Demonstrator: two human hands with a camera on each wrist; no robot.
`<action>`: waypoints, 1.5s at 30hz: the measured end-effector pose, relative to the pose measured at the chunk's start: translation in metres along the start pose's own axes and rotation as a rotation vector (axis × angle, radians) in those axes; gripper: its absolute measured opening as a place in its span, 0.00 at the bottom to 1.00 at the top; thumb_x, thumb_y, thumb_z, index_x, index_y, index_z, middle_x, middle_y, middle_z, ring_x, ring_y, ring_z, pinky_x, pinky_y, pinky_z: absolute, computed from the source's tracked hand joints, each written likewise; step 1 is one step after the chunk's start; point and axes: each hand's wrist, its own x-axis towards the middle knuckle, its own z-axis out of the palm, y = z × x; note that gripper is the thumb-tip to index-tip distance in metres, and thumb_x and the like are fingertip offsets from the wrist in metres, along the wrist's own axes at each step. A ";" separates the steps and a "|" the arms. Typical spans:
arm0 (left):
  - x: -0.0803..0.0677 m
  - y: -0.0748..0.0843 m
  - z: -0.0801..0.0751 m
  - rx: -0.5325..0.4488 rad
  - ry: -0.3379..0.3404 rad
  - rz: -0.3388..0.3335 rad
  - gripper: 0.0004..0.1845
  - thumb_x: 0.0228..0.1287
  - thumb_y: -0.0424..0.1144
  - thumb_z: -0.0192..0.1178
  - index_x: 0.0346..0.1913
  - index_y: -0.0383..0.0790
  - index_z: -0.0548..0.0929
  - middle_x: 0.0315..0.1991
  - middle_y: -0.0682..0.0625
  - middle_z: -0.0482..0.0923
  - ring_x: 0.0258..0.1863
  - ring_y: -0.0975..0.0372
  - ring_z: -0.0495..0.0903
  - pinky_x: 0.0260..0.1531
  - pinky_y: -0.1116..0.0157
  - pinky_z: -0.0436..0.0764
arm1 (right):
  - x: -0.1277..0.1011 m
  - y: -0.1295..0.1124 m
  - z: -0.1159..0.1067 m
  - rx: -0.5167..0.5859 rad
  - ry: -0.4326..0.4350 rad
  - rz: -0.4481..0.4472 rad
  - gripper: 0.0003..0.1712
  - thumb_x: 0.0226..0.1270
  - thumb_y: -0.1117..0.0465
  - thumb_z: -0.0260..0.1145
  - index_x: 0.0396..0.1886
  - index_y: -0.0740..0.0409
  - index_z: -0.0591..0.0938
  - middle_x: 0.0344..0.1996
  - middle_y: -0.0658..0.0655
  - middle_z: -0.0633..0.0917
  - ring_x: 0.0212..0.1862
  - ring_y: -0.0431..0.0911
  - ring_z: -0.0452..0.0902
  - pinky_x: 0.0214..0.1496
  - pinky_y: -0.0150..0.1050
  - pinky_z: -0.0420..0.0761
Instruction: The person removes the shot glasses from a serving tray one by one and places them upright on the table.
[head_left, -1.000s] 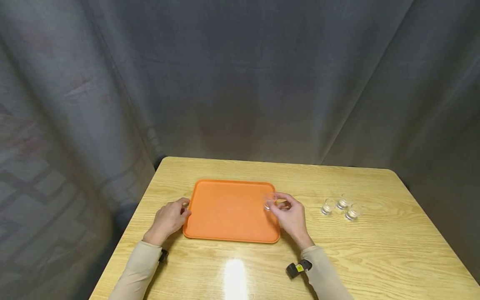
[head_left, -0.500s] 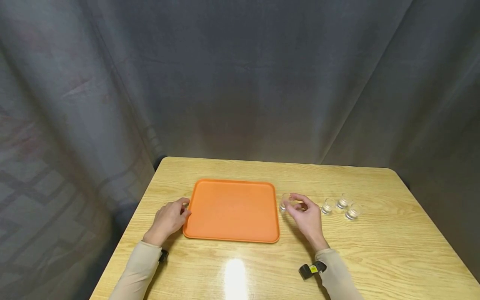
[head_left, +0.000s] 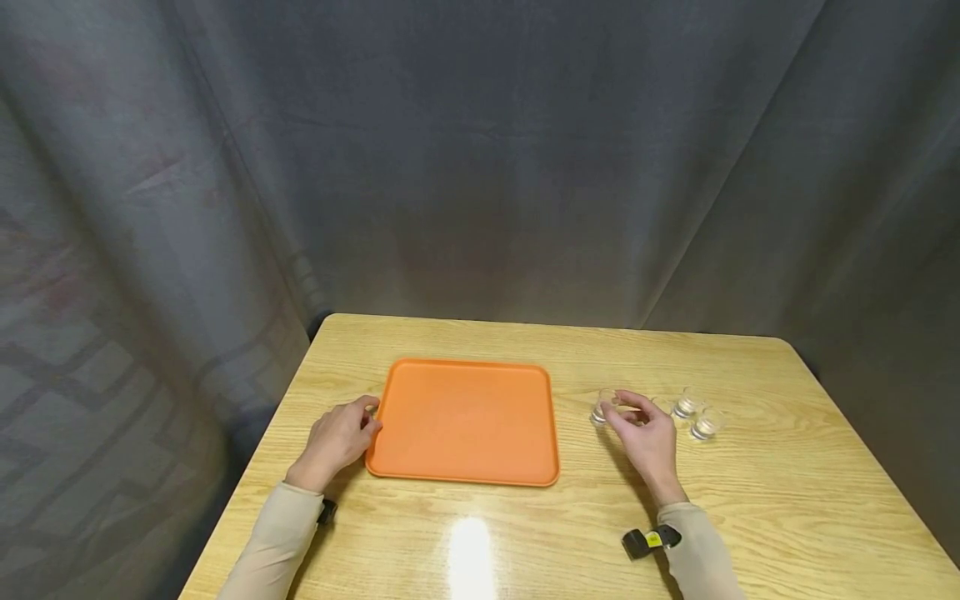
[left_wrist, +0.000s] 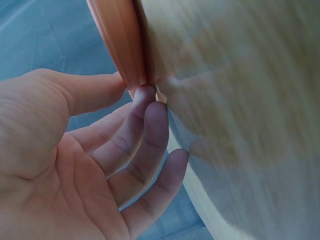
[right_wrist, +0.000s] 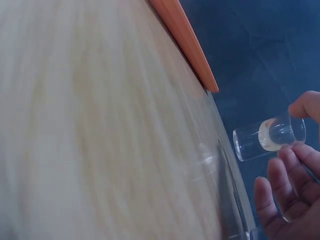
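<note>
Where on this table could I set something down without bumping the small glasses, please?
The orange tray is bare, as is the tabletop between the sleeves and along the far edge. It is crowded right of the tray, where the right hand holds one small glass beside two others.

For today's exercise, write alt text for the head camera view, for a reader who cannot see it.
A person's right hand pinches a small clear glass just above a wooden table, right of an empty orange tray. Their left hand touches the tray's left edge. Two more small glasses stand to the right, before a grey curtain.
</note>
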 end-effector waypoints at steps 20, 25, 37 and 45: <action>0.000 0.000 0.001 0.009 -0.011 -0.003 0.22 0.74 0.41 0.66 0.67 0.37 0.82 0.44 0.47 0.89 0.33 0.59 0.82 0.33 0.58 0.77 | 0.006 0.011 -0.027 -0.045 -0.001 0.065 0.23 0.68 0.55 0.77 0.58 0.62 0.88 0.43 0.43 0.89 0.37 0.23 0.78 0.40 0.21 0.76; 0.000 0.000 0.000 0.010 -0.016 -0.006 0.22 0.75 0.41 0.66 0.67 0.37 0.82 0.45 0.47 0.89 0.33 0.59 0.82 0.32 0.59 0.77 | 0.005 0.014 -0.034 -0.040 -0.024 0.080 0.23 0.68 0.54 0.78 0.58 0.61 0.88 0.38 0.29 0.84 0.38 0.23 0.80 0.40 0.22 0.78; 0.001 0.001 -0.001 0.012 -0.019 -0.002 0.22 0.75 0.41 0.66 0.67 0.37 0.81 0.45 0.47 0.89 0.34 0.59 0.83 0.34 0.57 0.78 | -0.005 0.010 -0.054 -0.089 -0.053 0.098 0.25 0.67 0.52 0.78 0.59 0.61 0.88 0.40 0.30 0.83 0.36 0.24 0.79 0.37 0.24 0.77; 0.000 0.000 -0.001 0.013 -0.016 0.003 0.22 0.75 0.40 0.66 0.67 0.38 0.81 0.46 0.46 0.90 0.34 0.58 0.84 0.33 0.57 0.78 | -0.007 0.018 -0.072 -0.127 -0.018 0.121 0.26 0.65 0.51 0.80 0.58 0.59 0.88 0.33 0.25 0.80 0.35 0.24 0.78 0.36 0.24 0.76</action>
